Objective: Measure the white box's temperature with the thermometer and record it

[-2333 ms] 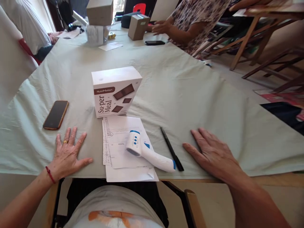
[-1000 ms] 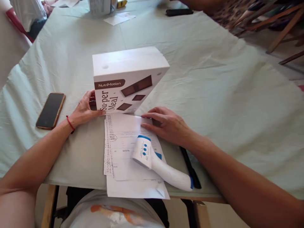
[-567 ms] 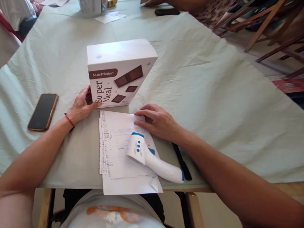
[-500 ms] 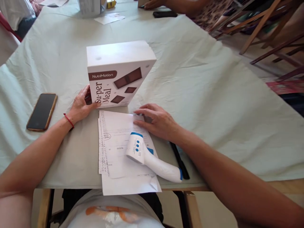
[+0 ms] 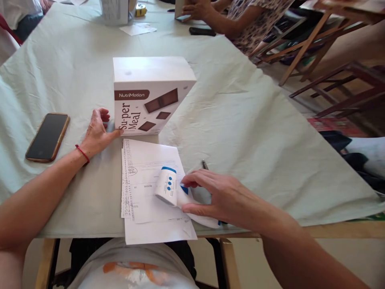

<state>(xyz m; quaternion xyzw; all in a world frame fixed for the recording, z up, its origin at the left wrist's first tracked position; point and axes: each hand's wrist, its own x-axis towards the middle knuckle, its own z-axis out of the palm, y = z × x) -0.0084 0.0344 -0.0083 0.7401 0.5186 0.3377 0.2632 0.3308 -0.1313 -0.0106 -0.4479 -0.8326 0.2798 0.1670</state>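
Reaching across the papers (image 5: 150, 188), our right hand (image 5: 222, 198) closes on the white thermometer (image 5: 168, 188), thumb under and fingers over its handle; the grip looks wrapped around the handle but not yet lifted, and the far end of the handle is hidden beneath the palm. We note the thermometer lying on the stack of papers at the near edge of the bench (image 5: 240, 120), its blue-buttoned head pointing to the left. Our left hand (image 5: 98, 132) rests flat and relaxed against the left side of the white food box (image 5: 150, 94), which stands upright just beyond the papers; it grasps nothing. A phone (image 5: 47, 136) lies well to the left, and the tip of a pen (image 5: 204, 163) shows just beyond the right hand.

Our judgement: the hold would be firmer with the fingers settled fully round the handle before any lift, and a straight upward pull would spare the loose sheets from being dragged off the near edge. Keeping the left hand on the box seems sound, as it steadies the upright carton. Another person's hand (image 5: 195, 8) works at the far end.
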